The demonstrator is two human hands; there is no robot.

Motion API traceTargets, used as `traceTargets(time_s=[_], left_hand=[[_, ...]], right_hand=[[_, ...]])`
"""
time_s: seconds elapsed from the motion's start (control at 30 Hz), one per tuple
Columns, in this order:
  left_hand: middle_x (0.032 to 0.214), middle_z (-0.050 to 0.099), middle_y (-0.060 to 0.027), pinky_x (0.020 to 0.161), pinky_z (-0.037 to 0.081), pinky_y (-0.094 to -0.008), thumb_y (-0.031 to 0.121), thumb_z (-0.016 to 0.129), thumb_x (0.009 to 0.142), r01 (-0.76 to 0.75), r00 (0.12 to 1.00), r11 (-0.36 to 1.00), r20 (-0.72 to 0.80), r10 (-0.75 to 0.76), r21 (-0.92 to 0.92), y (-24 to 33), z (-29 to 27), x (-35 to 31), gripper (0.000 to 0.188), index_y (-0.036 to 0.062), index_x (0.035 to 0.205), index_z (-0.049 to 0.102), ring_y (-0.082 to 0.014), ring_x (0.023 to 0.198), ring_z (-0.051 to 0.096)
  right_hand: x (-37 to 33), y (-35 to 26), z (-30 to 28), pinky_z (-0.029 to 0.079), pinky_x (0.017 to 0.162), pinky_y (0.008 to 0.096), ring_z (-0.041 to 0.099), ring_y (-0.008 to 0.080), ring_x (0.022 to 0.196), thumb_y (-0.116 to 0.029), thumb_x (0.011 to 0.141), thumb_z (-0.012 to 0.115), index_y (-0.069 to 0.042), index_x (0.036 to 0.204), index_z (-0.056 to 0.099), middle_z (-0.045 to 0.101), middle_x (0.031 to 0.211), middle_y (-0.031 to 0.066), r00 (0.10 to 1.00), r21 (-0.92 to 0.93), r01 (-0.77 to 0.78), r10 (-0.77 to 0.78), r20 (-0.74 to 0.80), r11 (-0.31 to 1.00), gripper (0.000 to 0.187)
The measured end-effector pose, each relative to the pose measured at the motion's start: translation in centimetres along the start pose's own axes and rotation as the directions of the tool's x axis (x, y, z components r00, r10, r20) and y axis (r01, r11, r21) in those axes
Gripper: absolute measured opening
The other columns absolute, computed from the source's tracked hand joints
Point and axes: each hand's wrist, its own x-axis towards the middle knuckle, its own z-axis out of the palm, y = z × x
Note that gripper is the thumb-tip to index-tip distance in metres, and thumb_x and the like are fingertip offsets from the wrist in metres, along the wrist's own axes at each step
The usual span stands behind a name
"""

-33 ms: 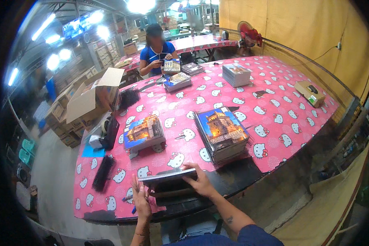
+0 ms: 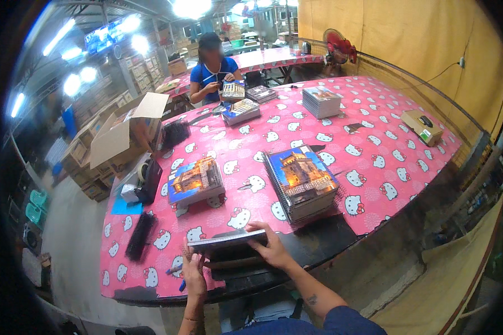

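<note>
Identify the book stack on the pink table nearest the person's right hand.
The coil-bound stack just beyond the right hand, its black spiral along its left edge; the others lie farther left or farther back.

Ceiling lamps (image 2: pixel 193 6) glare white at upper left; the fisheye view bends and blackens toward its corners.

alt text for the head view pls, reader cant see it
A person's right hand grips a thin book edge-on, left hand at its other end, over a pink cat-print tablecloth. Beyond sit a book stack and a taller spiral-bound notebook stack, both with lit-tower covers; a co-worker in blue stands behind more books.
</note>
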Motion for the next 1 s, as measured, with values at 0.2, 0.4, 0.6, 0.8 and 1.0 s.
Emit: traceTargets(time_s=[0.2,0.4,0.6,0.8,1.0], left_hand=[[0.147,0.046,-0.015,0.115,0.032,-0.0347,0.016,0.043,0.1,-0.112,0.993,0.99,-0.03,0.115,0.084,-4.0,-3.9,2.1,0.054,0.0003,0.151,0.036,-0.0226,0.136,0.044],[0.113,0.062,-0.0056,0.089,0.049,-0.031,0.022,0.046,0.105,-0.187,0.956,0.955,-0.18,0.23,0.23,1.4,-1.9,0.8,0.033,0.0029,0.13,0.056,-0.0132,0.104,0.06],[0.084,0.054,0.0015,0.058,0.039,-0.0242,0.018,0.051,0.105,-0.346,0.881,0.831,-0.153,0.447,0.435,3.0,-3.7,2.0,0.023,0.002,0.118,0.06,-0.0055,0.069,0.045],[0.082,0.061,-0.0052,0.061,0.044,-0.0284,0.014,0.056,0.102,-0.412,0.878,0.561,0.149,0.455,0.718,3.8,-0.8,0.7,0.027,0.0024,0.125,0.064,-0.0125,0.068,0.055],[0.085,0.065,-0.016,0.07,0.05,-0.0358,0.009,0.061,0.097,-0.415,0.85,0.337,0.227,0.476,0.845,2.7,-1.7,1.2,0.024,0.0006,0.119,0.068,-0.0265,0.075,0.061]], right_hand=[[0.4,1.5,-0.7,0.047,0.096,0.0329,0.061,0.0188,0.108,-0.011,0.092,0.071,-0.007,0.124,0.057,0.064,0.115,0.0099,0.992,0.104,-0.072,0.061,0.112,0.992,0.035],[1.7,-1.0,-0.9,0.038,0.106,0.0423,0.05,0.0292,0.124,-0.026,0.087,0.076,-0.008,0.133,0.054,0.05,0.132,0.0156,0.962,-0.288,0.213,-0.252,-0.106,0.934,0.055],[3.1,-7.8,6.7,0.037,0.104,0.0479,0.051,0.0297,0.123,-0.033,0.082,0.076,-0.011,0.123,0.061,0.056,0.127,0.0124,0.778,-0.623,0.608,-0.526,0.344,0.493,0.049],[5.5,-4.6,9.3,0.049,0.078,0.039,0.067,0.0249,0.092,-0.026,0.082,0.071,-0.011,0.1,0.061,0.066,0.094,0.006,0.779,-0.628,0.602,-0.192,0.597,0.493,0.026],[5.6,-3.8,9.8,0.05,0.071,0.0393,0.068,0.0247,0.085,-0.024,0.085,0.064,-0.011,0.096,0.062,0.067,0.088,0.0058,0.807,-0.61,0.582,-0.29,0.514,0.538,0.017]])
